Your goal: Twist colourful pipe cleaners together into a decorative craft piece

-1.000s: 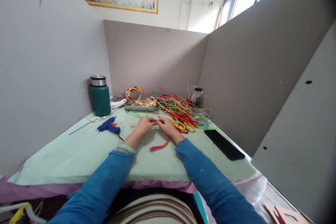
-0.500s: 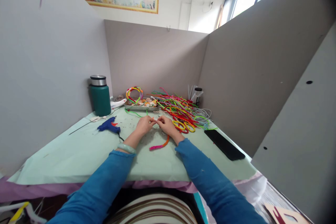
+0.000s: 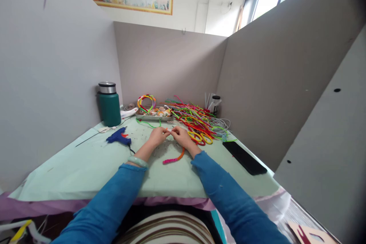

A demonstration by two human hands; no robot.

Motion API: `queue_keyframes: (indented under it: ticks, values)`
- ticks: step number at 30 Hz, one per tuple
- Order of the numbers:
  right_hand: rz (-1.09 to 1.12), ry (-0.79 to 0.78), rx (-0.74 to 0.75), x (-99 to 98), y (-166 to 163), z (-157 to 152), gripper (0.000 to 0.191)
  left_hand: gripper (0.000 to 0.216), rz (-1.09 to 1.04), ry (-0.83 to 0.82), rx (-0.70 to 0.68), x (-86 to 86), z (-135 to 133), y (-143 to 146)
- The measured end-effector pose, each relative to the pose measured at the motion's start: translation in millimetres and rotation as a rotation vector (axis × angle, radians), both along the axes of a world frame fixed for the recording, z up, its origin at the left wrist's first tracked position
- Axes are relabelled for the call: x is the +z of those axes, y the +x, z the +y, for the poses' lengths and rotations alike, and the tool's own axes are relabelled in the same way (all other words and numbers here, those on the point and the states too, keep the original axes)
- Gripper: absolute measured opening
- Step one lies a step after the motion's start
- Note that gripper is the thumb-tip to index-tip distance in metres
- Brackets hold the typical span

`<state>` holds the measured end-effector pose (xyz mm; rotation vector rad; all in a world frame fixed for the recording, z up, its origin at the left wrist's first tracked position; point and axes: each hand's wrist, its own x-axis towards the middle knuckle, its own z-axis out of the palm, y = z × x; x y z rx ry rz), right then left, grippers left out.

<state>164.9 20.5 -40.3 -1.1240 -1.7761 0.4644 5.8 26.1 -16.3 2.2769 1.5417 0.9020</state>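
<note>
Over the middle of the table, my left hand (image 3: 158, 136) and my right hand (image 3: 182, 137) meet fingertip to fingertip, both closed in a pinch. A small bit of orange shows between the fingers; most of what they grip is hidden. From beneath my right hand curves a fuzzy pipe cleaner strip (image 3: 173, 161), orange near the wrist and pink at its free end, lying on the table. Just beyond my left fingers a green pipe cleaner (image 3: 147, 122) runs off to the left. Yellow-handled scissors (image 3: 206, 138) lie close to my right hand.
Left of my hands lies a blue glue gun (image 3: 118, 136), with a green bottle (image 3: 109, 106) behind it. At the back are a metal tray (image 3: 154, 118) of small pieces, a colourful ring (image 3: 146, 103) and heaped pipe cleaners (image 3: 197, 118). A black phone (image 3: 244, 157) rests right. Partitions enclose the table.
Hardly anything differs. Both hands keep their place and their pinch, with only a slight shift at the fingertips.
</note>
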Motion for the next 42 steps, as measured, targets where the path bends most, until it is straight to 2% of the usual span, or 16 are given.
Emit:
queue_keyframes:
  ticks: [14,18,29,42]
  values:
    - [-0.005,0.008,0.005,1.0,0,-1,0.017,0.022,-0.072,-0.067,0.017,3.4,-4,-1]
    - [-0.003,0.005,0.008,1.1,0,-1,0.017,0.024,-0.151,-0.103,-0.016,1.9,-5,-1]
    - [-0.013,0.000,0.024,3.6,-1,-4,0.016,0.027,-0.328,-0.311,-0.063,5.3,-12,-1]
    - [-0.016,0.017,0.075,3.3,0,-3,0.017,0.028,-0.451,-0.439,-0.070,6.0,-16,1]
